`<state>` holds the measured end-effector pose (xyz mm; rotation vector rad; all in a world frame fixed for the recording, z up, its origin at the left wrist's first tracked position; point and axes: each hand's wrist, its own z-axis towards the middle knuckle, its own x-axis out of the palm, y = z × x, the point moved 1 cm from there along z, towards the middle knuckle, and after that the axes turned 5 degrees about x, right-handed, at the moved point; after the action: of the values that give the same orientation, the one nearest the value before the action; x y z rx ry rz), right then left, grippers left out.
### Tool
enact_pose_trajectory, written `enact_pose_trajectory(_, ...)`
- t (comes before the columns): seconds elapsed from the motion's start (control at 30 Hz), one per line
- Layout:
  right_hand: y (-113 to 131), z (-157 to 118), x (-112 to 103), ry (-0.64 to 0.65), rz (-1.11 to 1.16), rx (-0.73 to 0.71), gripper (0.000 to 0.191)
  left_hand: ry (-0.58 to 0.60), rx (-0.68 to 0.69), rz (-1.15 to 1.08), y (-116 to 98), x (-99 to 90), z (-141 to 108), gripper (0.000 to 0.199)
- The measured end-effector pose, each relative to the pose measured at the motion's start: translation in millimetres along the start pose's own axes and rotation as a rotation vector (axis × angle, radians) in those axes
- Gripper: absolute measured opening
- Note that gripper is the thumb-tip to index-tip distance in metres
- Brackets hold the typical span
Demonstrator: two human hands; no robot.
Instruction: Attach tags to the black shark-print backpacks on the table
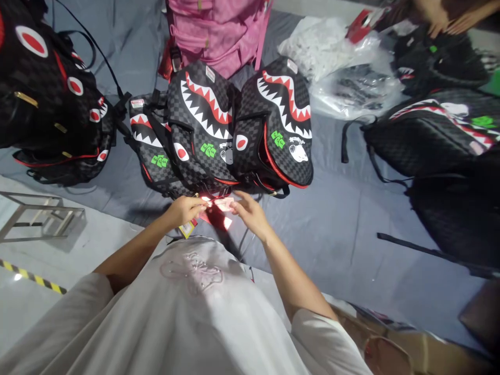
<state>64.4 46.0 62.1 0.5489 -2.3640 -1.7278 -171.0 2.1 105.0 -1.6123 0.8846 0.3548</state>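
Observation:
My left hand (185, 211) is closed in a pinch at the left end of a brightly lit hang tag (222, 204). From the other side, my right hand (251, 213) grips the tag's right end between thumb and fingers. Just beyond my hands lie black checkered backpacks, a middle backpack (203, 112) and a right backpack (287, 99), both with shark-mouth prints. A smaller shark-print bag (154, 169) rests against them on the left. Below my left hand hangs a yellow label (187, 229). A reddish card (222, 221) shows under the tag.
Large black bags (47, 99) stand at the left. A pink backpack (222, 31) lies behind. Clear plastic bags (351, 86) and more black backpacks (433, 135) are on the right. Another person's hands (441, 21) touch a bag there. A metal-frame stool (42, 221) stands on the floor.

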Motion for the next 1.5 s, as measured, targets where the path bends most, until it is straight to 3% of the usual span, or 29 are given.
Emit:
enact_pose_trajectory(0.13,4,2,0,-0.018,0.276,-0.02,0.041,0.076,0.038,0.055,-8,10.0,13,0.035)
enact_pose_trajectory(0.27,2,9,6,-0.03,0.344,-0.038,0.036,0.058,0.061,0.029,-28,17.7,30,0.033)
enact_pose_trajectory(0.37,2,21,-11,-0.282,0.28,-0.108,0.037,-0.068,0.005,0.25,-44,17.3,45,0.034)
enact_pose_trajectory(0.47,0,38,-31,-0.493,0.048,-0.16,0.038,-0.132,-0.022,0.416,-55,14.9,62,0.036)
enact_pose_trajectory(0.57,-6,51,-38,-0.465,-0.118,-0.176,0.029,-0.116,-0.016,0.471,-62,14.7,79,0.037)
enact_pose_trajectory(0.77,-12,57,-38,-0.416,-0.093,-0.145,0.032,-0.085,0.02,0.464,-72,22.0,111,0.035)
enact_pose_trajectory(0.9,-4,53,-45,-0.391,-0.321,-0.121,0.019,-0.04,0.027,0.176,-74,26.9,135,0.026)
enact_pose_trajectory(0.97,0,46,-51,-0.461,-0.392,-0.095,0.019,0.096,-0.039,-0.078,-71,26.5,142,0.026)
enact_pose_trajectory(1.07,2,35,-57,-0.605,-0.261,-0.092,0.021,0.387,-0.096,-0.423,-64,23.5,141,0.03)
enact_pose_trajectory(1.17,2,32,-58,-0.68,-0.041,-0.104,0.022,0.503,-0.034,-0.615,-56,22.8,128,0.081)
enact_pose_trajectory(1.2,2,33,-57,-0.694,0.03,-0.106,0.022,0.469,0.009,-0.629,-53,24.1,124,0.093)
enact_pose_trajectory(1.27,2,37,-55,-0.71,0.176,-0.117,0.023,0.335,0.124,-0.626,-47,29.3,116,0.096)
enact_pose_trajectory(1.33,4,40,-52,-0.717,0.277,-0.145,0.024,0.154,0.202,-0.58,-43,36.5,112,0.077)
enact_pose_trajectory(1.4,6,41,-51,-0.704,0.31,-0.177,0.025,-0.025,0.209,-0.493,-40,43.1,110,0.045)
enact_pose_trajectory(1.5,9,39,-49,-0.61,0.296,-0.228,0.025,-0.208,0.247,-0.338,-43,47.5,112,0.011)
